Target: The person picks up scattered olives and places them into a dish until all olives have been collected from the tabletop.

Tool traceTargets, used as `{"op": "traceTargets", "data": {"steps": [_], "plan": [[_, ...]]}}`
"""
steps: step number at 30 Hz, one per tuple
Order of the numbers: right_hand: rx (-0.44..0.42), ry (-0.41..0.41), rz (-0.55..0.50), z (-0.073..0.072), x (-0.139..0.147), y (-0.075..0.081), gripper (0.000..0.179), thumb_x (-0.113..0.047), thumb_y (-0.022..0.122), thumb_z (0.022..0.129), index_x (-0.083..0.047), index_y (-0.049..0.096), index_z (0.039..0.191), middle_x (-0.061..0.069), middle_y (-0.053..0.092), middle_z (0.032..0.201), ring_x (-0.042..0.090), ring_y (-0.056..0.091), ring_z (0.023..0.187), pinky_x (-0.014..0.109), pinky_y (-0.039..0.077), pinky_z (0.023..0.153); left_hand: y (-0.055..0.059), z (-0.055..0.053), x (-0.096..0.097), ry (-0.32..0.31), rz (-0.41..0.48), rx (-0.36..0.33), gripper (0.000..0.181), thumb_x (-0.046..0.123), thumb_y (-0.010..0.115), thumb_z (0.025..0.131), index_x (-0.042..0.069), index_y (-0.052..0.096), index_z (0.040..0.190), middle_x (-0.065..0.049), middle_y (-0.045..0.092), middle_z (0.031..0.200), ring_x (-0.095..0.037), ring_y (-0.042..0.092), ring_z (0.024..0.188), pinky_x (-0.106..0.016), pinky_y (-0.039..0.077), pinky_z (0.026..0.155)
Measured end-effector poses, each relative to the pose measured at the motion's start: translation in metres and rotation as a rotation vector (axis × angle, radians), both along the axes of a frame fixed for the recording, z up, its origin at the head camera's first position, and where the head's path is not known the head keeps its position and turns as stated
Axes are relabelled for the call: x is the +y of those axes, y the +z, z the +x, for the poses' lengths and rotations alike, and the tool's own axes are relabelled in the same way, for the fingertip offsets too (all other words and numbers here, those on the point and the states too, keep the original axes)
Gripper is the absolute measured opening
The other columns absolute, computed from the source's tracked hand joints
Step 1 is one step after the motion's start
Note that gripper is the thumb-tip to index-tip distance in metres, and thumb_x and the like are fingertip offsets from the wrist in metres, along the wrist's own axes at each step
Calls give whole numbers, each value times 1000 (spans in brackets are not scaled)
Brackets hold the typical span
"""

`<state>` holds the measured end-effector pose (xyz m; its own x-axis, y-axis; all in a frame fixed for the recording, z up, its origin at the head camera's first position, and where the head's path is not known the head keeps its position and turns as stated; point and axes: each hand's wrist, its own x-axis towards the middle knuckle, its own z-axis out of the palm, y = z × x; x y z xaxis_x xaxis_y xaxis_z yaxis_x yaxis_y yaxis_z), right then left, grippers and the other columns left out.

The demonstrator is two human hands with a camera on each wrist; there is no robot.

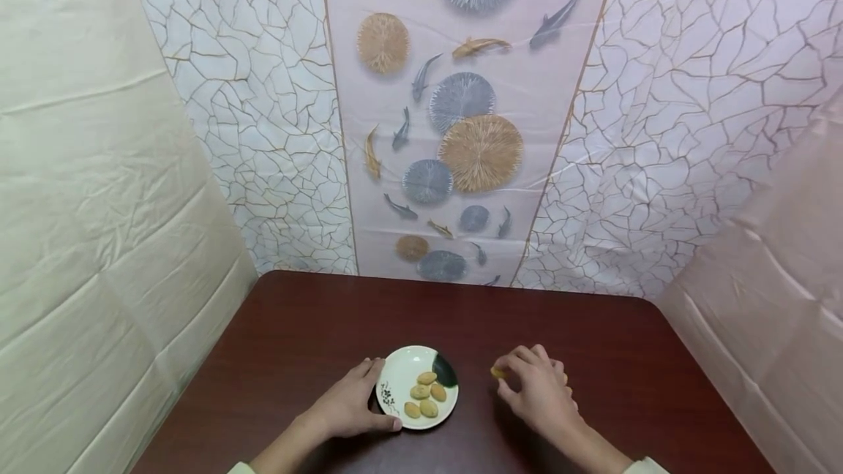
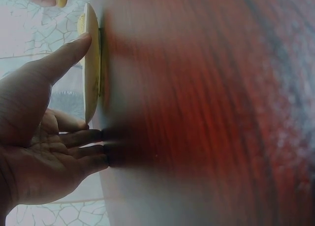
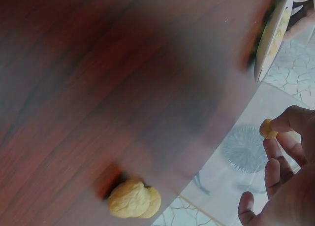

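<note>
A round white plate (image 1: pixel 402 368) with a dark green patch and a small floral print bears several small tan oval biscuits (image 1: pixel 429 408). My left hand (image 1: pixel 349 402) holds the plate by its left side, thumb on the near rim and index finger against the rim farther back; its other fingertips reach down to the table in the left wrist view. To the right of the plate, my right hand (image 1: pixel 543 393) pinches one biscuit (image 3: pixel 267 129) between thumb and fingertips, raised above the table. More biscuits (image 3: pixel 134 199) lie clustered on the table by the right hand, mostly hidden behind it in the head view.
The dark red-brown wooden table (image 1: pixel 369 313) has rounded far corners. A patterned cloth (image 1: pixel 441 240) with fish and round shapes hangs behind it. Pale cloth walls (image 1: pixel 99 240) flank the table on both sides.
</note>
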<state>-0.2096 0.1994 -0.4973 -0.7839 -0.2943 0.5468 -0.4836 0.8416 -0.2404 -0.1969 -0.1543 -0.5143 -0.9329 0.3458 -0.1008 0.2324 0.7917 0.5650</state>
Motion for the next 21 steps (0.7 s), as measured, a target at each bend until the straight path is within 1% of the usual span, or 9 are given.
{"op": "traceTargets", "data": {"steps": [3,8,10,21], "plan": [[-26,6,0,-1,-6,2,31,-7,98,75,-25,79,91,-15,71,93,9,54,88,40,43,74,2,0,0,1,4,-6,123,60,93,83,-5,35,170,-33,39,173,-52,38,162,-71,43,123],[-147,-6,17,1,-16,2,25,-11,96,82,-26,79,94,-14,70,96,9,54,92,43,44,79,2,1,2,5,3,-11,123,59,93,82,-5,35,169,-32,39,173,-51,38,163,-70,42,124],[-182,-4,18,0,-20,2,24,-12,95,84,-26,80,95,-15,70,97,9,53,93,44,43,81,2,1,2,5,3,-12,123,60,93,82,-5,35,170,-32,39,173,-50,38,163,-70,42,124],[-221,25,12,-3,-34,1,20,-13,93,87,-25,80,97,-13,69,98,9,49,93,40,35,81,3,0,1,4,-3,-16,124,61,92,83,-4,34,170,-32,38,174,-50,38,163,-70,42,124]]}}
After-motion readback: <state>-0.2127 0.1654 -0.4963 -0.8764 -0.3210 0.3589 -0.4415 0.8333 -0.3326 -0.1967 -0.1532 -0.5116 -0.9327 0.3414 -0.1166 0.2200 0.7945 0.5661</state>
